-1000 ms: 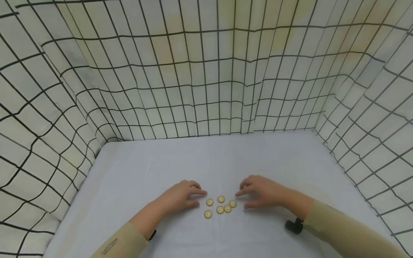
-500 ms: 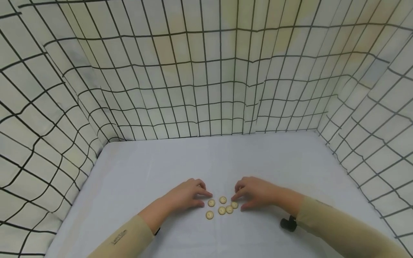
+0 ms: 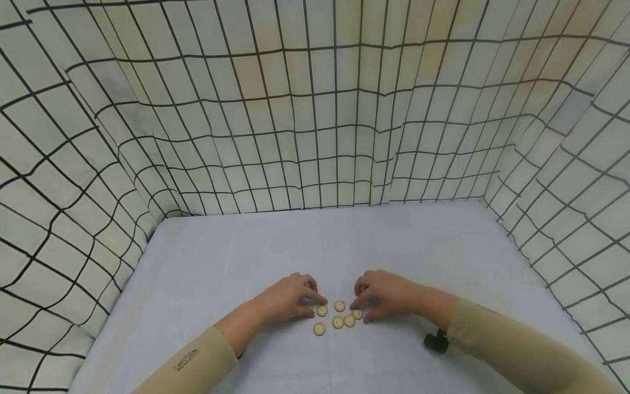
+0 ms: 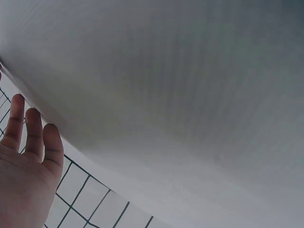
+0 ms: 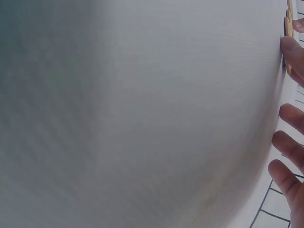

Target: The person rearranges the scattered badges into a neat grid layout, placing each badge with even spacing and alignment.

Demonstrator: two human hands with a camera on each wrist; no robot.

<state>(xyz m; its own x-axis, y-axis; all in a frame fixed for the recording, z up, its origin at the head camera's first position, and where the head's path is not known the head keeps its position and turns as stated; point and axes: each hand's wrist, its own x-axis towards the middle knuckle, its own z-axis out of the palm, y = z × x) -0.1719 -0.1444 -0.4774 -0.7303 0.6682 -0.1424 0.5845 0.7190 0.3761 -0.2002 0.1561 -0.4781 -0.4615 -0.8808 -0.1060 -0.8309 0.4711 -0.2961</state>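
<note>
Several round, pale wooden buttons with small holes lie in a loose cluster on the white cloth. My left hand [image 3: 290, 298] rests at the cluster's left, its index fingertip and thumb on either side of the back-left button [image 3: 322, 311]. On the right, my right hand [image 3: 389, 294] has its index fingertip and thumb at the edges of the rightmost button [image 3: 357, 314]. Between the hands lie the back button [image 3: 339, 306], two touching front buttons [image 3: 337, 323] and the front-left button [image 3: 319, 329]. The left wrist view shows relaxed fingers [image 4: 34, 133]; the right wrist view shows button edges [image 5: 288, 28] beside the thumb.
The white cloth-covered table [image 3: 221, 246] spreads around the buttons. White sheets with a black grid [image 3: 315, 109] enclose its back and sides. A dark wrist camera [image 3: 436, 342] hangs under the right sleeve [image 3: 512, 345].
Both hands have moved inward toward the buttons, and their index fingers and thumbs have come up to the two outer buttons. The buttons keep their arrangement.
</note>
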